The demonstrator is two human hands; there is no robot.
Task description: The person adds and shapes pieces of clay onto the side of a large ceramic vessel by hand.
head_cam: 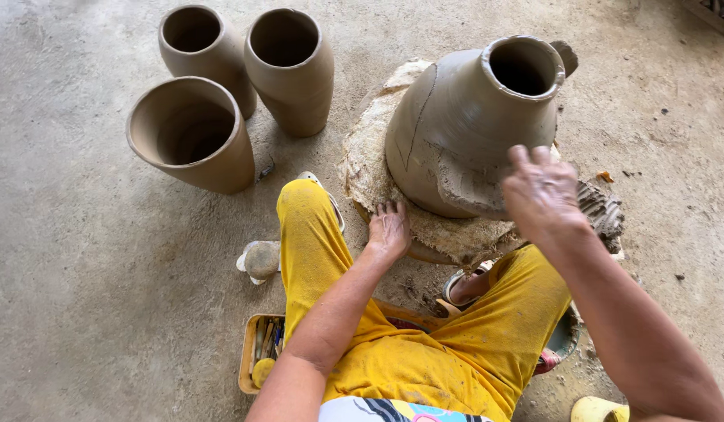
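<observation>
Large clay pot (463,129): uniform grey-brown, darker wet patch low on its wall, one thin dark crack line down the side; three smaller pots (221,94): same dull brown, insides shadowed darker; turning pad (378,176) beneath the large pot: pale cream, mottled and crusted; trousers (424,352): bright yellow, speckled with grey smears; floor (81,273): grey concrete, faintly blotched; tool tray (249,359): orange-tan rim; right hand (542,191): dusted with pale clay.
</observation>
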